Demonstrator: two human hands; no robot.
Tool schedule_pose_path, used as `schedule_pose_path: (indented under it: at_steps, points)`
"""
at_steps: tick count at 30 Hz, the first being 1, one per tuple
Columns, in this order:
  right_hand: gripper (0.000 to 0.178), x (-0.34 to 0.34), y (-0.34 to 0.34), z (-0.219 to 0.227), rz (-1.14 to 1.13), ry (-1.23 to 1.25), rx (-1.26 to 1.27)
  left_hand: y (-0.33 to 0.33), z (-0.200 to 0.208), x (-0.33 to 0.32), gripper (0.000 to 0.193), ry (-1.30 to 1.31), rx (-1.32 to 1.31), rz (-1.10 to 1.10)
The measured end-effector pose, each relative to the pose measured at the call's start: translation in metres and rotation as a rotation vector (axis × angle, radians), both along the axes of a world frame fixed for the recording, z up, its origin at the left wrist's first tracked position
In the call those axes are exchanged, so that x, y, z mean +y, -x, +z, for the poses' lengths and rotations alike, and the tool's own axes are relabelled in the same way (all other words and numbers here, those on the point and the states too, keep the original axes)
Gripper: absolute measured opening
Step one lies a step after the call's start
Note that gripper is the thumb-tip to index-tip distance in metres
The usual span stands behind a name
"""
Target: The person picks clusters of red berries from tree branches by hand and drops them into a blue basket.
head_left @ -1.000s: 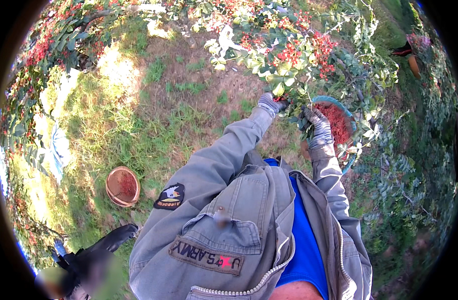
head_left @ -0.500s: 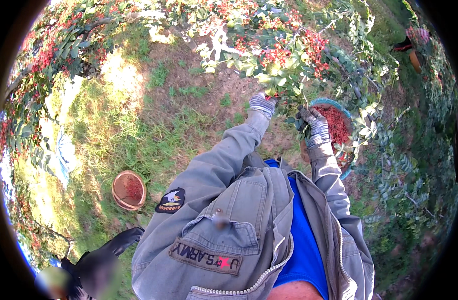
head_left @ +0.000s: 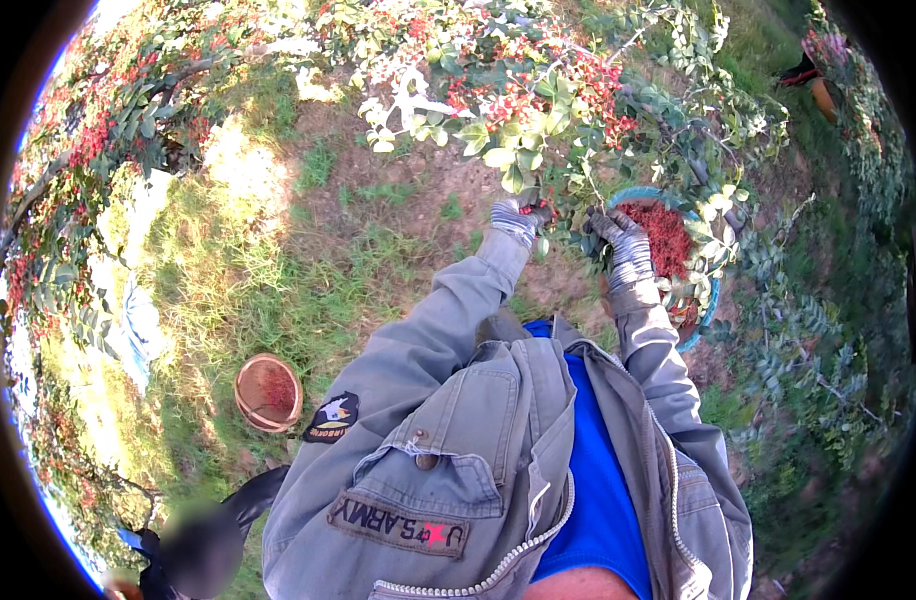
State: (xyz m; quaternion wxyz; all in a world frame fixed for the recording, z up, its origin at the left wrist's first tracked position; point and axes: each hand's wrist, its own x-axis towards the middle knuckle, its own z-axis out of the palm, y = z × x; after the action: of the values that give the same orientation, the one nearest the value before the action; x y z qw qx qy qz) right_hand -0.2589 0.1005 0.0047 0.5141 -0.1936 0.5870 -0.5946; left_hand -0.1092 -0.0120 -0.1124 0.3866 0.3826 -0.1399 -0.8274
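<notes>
The left hand (head_left: pixel 515 222) is pinching red berries (head_left: pixel 527 210) under a leafy branch (head_left: pixel 528 140) — the right hand (head_left: pixel 624 242) is hanging by the blue-rimmed basket (head_left: pixel 715 298), its grip being too unclear to tell.

The gloved left grip (head_left: pixel 519 217) is at red berries (head_left: pixel 527 210) below a leafy branch (head_left: pixel 523 155). To its right, the gloved right grip (head_left: pixel 618 238) touches green leaves (head_left: pixel 575 223), with a blue-rimmed basket (head_left: pixel 715 292) of berries just beside it, rightward. Well left of both grips stands a tan basket (head_left: pixel 250 382).
</notes>
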Motion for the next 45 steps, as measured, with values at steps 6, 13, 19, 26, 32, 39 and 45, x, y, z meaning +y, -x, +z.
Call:
schedule_pose_path:
  at_steps: [6,13,19,26,32,39,45]
  points:
    - [0.014,0.001,-0.003,-0.003,-0.045,-0.010,-0.019,-0.050,-0.002,0.039,0.021,0.081,-0.257,-0.159]
    - [0.016,-0.001,-0.001,-0.005,0.020,-0.041,-0.067,-0.047,0.012,0.026,0.019,0.040,-0.189,-0.107]
    - [0.016,0.000,0.002,-0.004,-0.004,-0.020,-0.103,-0.028,0.038,0.025,0.017,0.185,-0.221,-0.124]
    - [0.017,-0.002,0.000,-0.010,-0.022,0.006,-0.085,-0.012,0.029,0.014,0.017,0.249,-0.223,-0.149]
    - [0.021,-0.001,0.004,-0.007,-0.009,-0.005,-0.157,-0.001,0.021,0.018,0.017,0.250,-0.209,-0.153]
    - [0.021,-0.001,0.003,-0.001,0.035,-0.007,-0.095,0.005,0.014,0.015,0.017,0.257,-0.194,-0.155]
    - [0.025,0.000,0.009,0.005,0.021,0.041,-0.110,-0.008,0.001,0.011,0.017,0.273,-0.223,-0.189]
